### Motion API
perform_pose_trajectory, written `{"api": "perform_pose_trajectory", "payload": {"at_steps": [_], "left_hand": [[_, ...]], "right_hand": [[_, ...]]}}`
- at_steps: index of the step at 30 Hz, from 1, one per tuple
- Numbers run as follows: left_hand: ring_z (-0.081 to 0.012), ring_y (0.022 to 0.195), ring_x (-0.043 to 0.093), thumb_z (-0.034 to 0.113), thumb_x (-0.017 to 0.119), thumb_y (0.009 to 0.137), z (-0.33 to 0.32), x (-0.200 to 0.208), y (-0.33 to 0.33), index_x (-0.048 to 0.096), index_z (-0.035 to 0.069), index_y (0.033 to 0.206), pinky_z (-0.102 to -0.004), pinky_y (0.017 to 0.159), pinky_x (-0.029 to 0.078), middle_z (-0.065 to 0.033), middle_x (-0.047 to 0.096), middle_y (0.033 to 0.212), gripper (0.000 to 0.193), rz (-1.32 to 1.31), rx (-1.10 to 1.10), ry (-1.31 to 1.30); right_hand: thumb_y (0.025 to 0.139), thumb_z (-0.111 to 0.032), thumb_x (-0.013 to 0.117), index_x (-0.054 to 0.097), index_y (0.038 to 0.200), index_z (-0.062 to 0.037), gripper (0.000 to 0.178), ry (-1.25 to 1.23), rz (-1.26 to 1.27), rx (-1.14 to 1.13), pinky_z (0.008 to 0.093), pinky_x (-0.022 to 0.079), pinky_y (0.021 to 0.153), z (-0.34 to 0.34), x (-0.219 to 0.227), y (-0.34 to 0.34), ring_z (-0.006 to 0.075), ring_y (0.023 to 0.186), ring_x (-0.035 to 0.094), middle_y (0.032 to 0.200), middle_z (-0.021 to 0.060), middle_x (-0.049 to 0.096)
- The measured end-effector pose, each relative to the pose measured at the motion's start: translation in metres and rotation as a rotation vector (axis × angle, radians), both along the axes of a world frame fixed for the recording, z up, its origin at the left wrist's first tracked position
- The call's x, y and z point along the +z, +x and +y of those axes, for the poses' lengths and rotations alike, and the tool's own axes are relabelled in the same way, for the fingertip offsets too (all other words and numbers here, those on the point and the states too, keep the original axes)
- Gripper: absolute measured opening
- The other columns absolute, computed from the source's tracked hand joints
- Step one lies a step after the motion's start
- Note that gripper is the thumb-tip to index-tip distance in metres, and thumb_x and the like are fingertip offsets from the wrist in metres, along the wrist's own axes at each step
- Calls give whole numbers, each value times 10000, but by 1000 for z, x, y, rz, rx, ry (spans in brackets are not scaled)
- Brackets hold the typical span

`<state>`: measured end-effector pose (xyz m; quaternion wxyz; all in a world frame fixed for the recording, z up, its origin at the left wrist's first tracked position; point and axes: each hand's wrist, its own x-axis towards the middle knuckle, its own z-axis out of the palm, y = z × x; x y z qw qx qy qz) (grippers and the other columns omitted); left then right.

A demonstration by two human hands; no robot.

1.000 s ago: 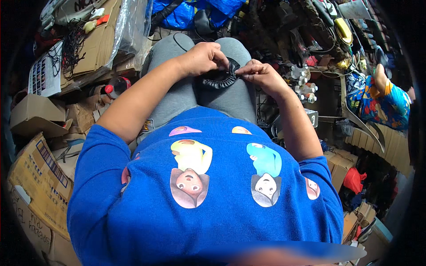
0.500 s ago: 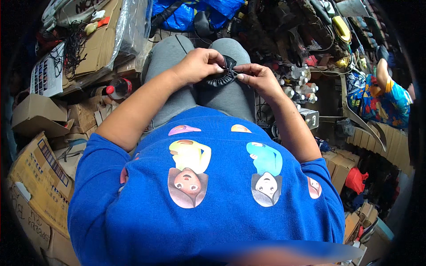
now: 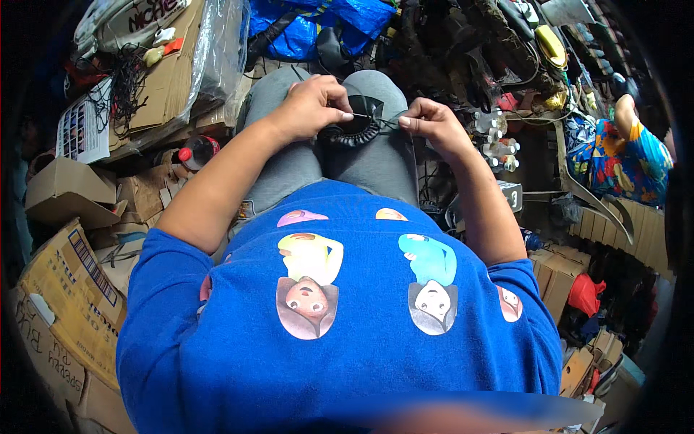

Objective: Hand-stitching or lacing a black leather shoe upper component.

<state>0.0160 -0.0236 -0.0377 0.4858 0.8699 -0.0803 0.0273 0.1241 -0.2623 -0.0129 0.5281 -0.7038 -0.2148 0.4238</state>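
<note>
On my grey-trousered lap [image 3: 372, 168] lies a black rounded piece with a ribbed, coil-like edge [image 3: 354, 138]; its exact kind I cannot make out. My left hand [image 3: 314, 106] is closed over its left side, thumb and finger pinching a thin, pale needle-like piece [image 3: 363, 115] that points right. To the right, clear of the black piece, my right hand [image 3: 436, 125] pinches the end of a thin dark cord [image 3: 390, 121]. That cord runs back to the black piece near the left fingertips. Part of the black piece is hidden behind my left hand.
Cardboard boxes [image 3: 71, 189] and a red-capped bottle [image 3: 199, 152] are at my left. A blue plastic bag [image 3: 289, 36] lies ahead. Several clear bottles [image 3: 499, 150] stand right of my knees. Another person in bright patterned clothing [image 3: 614, 163] is at the far right.
My right hand has moved right, away from the left, drawing the cord out between them. The black piece's ribbed edge shows more from under my left hand.
</note>
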Motion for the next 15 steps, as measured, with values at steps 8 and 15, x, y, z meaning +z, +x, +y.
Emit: {"api": "perform_pose_trajectory", "payload": {"at_steps": [8,15], "left_hand": [[-320,834,621,121,583,796,-16,17,3,588,45,892,-403,716,482,-155,642,854,122,136,-80,82],[-353,828,601,106,567,798,-21,19,9,573,41,906,-426,707,469,-176,623,839,126,74,-231,198]], "right_hand": [[767,-162,728,608,902,-34,221,-90,-230,13,235,428,687,-28,-18,-26,81,788,501,896,4,482],[806,-169,659,610,836,-44,138,-43,-508,-93,256,429,723,-19,29,3,131,803,538,888,35,556]]}}
